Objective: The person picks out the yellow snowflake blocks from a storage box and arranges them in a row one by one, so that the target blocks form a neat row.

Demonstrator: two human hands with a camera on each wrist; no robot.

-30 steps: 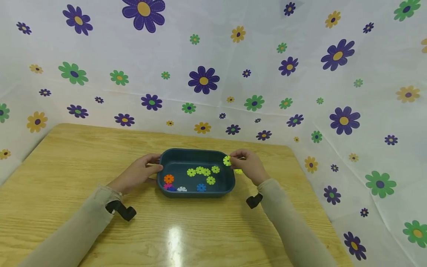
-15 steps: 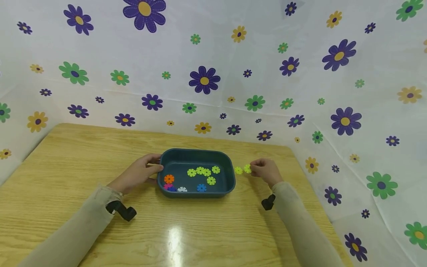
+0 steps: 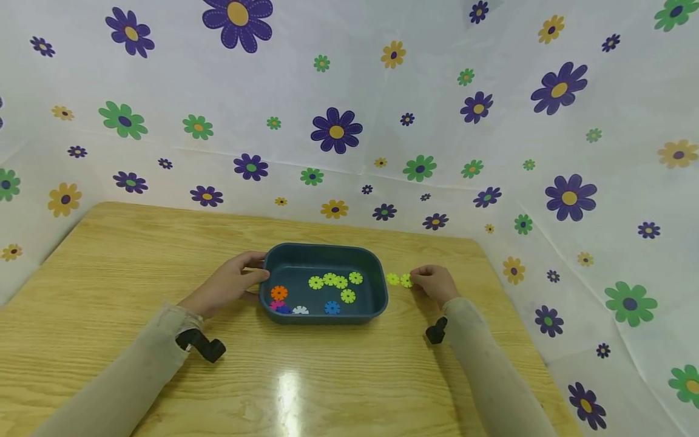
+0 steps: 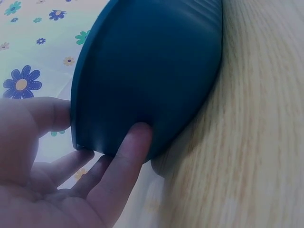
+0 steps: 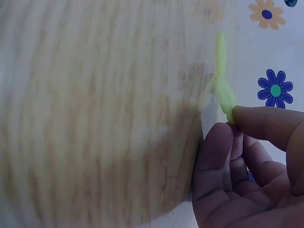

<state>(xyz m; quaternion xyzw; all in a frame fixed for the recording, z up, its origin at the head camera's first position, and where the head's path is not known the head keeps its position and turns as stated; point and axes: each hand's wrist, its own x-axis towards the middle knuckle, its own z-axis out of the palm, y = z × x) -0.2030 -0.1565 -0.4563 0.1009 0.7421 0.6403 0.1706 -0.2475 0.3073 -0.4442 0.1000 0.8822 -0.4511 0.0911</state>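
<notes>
A dark teal plastic tray (image 3: 306, 258) sits on the table. My left hand (image 3: 226, 282) holds its left end, thumb at the rim and fingers against the outer wall (image 4: 147, 61) in the left wrist view. Off the tray's right end, my right hand (image 3: 437, 284) pinches a yellow-green notched snowflake disc (image 5: 227, 97) between thumb and fingertips, low over the wood. Another yellow-green disc (image 3: 393, 279) lies flat between it and the tray, the two edge to edge in the head view.
Inside the tray lie several yellow-green discs (image 3: 347, 296), plus an orange disc (image 3: 279, 293), a blue disc (image 3: 332, 308), a white disc (image 3: 300, 310) and pink and dark blue ones in the corner. A flower-print sheet (image 3: 289, 194) hangs behind the wooden table (image 3: 164, 243).
The right hand has moved from above the tray's right rim out to the right and down to the table, carrying its yellow-green disc beside the loose one. The left hand stays on the tray.
</notes>
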